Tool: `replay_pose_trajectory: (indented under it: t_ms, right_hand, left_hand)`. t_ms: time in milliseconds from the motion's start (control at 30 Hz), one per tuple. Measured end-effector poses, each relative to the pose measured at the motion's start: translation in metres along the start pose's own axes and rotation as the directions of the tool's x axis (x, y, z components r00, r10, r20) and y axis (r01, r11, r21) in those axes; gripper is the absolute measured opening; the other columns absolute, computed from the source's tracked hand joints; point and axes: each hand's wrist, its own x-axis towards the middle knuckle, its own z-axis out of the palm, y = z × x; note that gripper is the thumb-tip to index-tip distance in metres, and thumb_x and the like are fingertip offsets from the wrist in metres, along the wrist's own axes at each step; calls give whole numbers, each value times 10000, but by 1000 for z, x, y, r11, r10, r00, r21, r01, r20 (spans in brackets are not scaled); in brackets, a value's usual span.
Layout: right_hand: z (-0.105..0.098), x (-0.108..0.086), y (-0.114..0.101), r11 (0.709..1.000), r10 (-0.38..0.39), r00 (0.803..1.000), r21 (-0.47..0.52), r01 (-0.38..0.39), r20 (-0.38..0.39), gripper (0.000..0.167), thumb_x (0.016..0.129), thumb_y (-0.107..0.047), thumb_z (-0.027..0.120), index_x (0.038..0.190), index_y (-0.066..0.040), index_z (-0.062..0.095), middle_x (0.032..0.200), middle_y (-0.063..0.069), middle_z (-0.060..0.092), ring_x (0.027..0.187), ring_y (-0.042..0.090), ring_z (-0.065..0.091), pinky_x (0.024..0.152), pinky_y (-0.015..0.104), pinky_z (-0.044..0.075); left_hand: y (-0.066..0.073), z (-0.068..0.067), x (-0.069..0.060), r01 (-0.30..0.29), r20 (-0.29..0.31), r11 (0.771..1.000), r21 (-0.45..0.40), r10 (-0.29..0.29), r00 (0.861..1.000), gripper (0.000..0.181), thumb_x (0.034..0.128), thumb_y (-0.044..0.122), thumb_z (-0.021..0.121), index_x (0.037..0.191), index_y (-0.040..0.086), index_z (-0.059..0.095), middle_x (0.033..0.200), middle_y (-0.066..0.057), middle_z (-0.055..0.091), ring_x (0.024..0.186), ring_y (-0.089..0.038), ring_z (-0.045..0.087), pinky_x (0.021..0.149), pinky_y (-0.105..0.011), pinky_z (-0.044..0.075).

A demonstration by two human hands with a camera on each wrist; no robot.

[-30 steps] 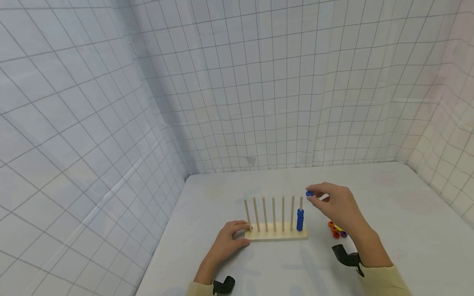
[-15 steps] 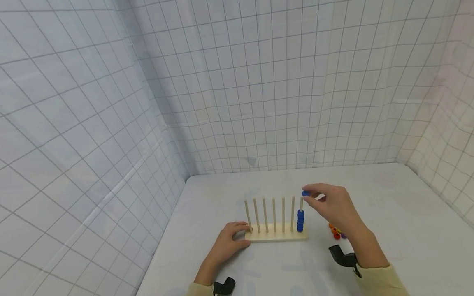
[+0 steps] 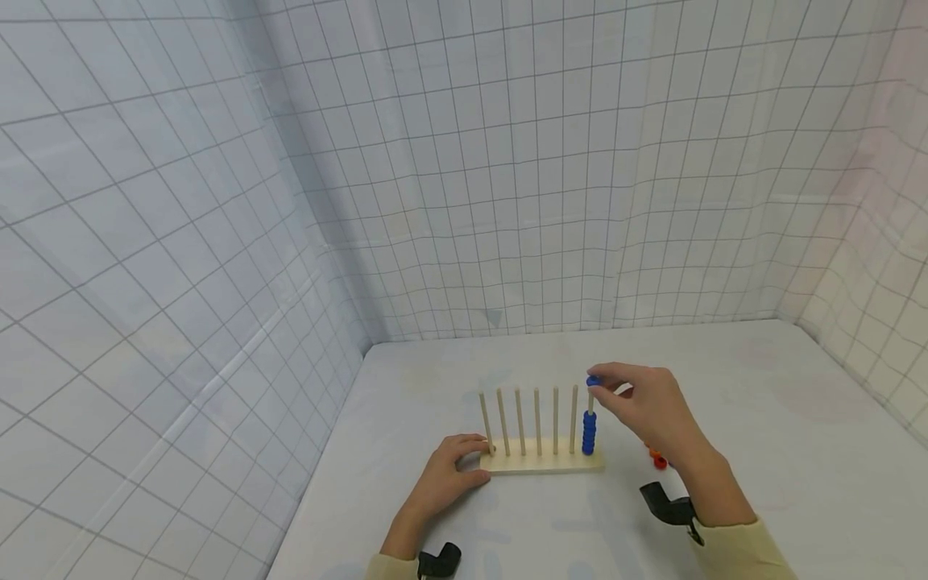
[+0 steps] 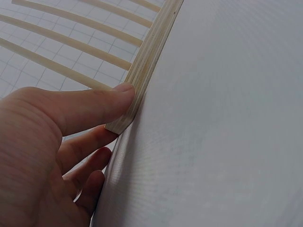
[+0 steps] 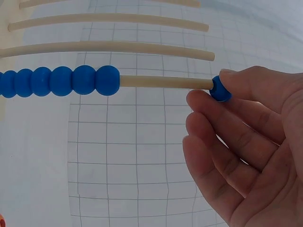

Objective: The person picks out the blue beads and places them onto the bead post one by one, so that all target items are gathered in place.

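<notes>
A pale wooden peg rack (image 3: 540,463) with several upright pegs stands on the table. My left hand (image 3: 444,475) grips its left end; in the left wrist view the thumb (image 4: 124,94) lies on the front edge of the base (image 4: 147,61). Several blue beads (image 3: 589,433) are stacked on the rightmost peg. My right hand (image 3: 648,403) pinches one more blue bead (image 5: 220,89) between thumb and index finger, at the tip of that peg (image 5: 165,82). The right wrist view shows a bare length of peg between this bead and the stack.
Loose red and orange beads (image 3: 659,461) lie on the white table (image 3: 551,532) right of the rack, partly hidden by my right forearm. Grid-patterned sheets (image 3: 500,201) hang behind and at both sides.
My right hand has moved left with the blue bead, from beside the rightmost peg to its tip. The left hand still holds the rack's left end.
</notes>
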Motion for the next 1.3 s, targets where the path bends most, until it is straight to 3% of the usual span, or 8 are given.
replay_pose_trajectory:
  t_ms: [1300]
  right_hand:
    - [8,-6,2,998,-10,999,-67,12,34,261,895,-172,776,1151,-126,752,867,-97,717,783,132,683,678,327,591]
  left_hand:
    - [1,1,-1,5,-8,1000,0,-5,1000,391,821,257,835,1196,205,738,1303,39,627,1275,-259,506,1065,-556,394]
